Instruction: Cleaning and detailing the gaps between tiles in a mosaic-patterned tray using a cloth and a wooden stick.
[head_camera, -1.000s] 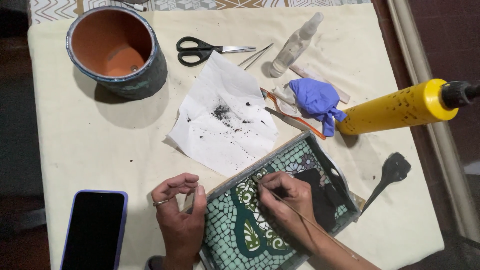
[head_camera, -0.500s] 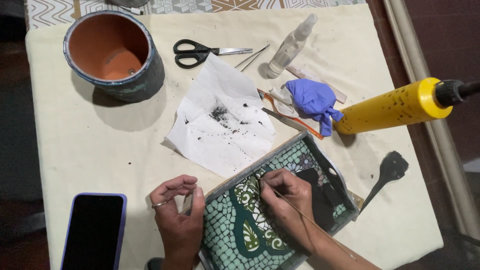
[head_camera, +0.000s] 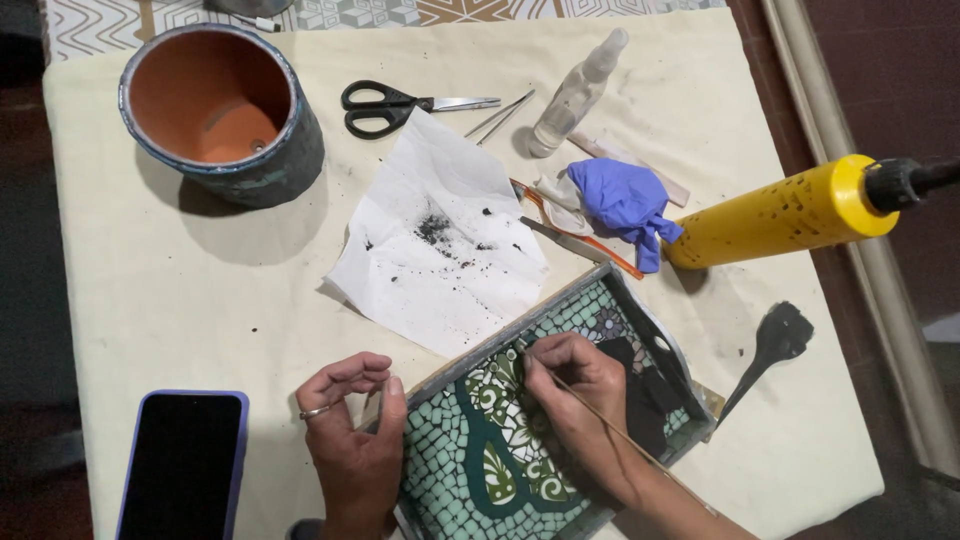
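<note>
Right hand (head_camera: 570, 385) pinching thin stick (head_camera: 640, 452) (wooden), green mosaic tray (head_camera: 470, 450)

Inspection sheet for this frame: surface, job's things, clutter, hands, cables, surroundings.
Surface: cream cloth over the table, speckled with dark crumbs.
Job's things: mosaic tray, green and white tiles, tilted across the near edge; thin stick held with its tip at the tiles.
Clutter: terracotta pot, scissors, spray bottle, blue glove, yellow tube, white paper with black grit, black spatula, phone.
Hands: left hand steadies the tray's left edge, ring on one finger; right hand grips the stick over the tray.
Cables: nothing seen.
Surroundings: patterned floor at the far edge, dark floor to the right.
</note>
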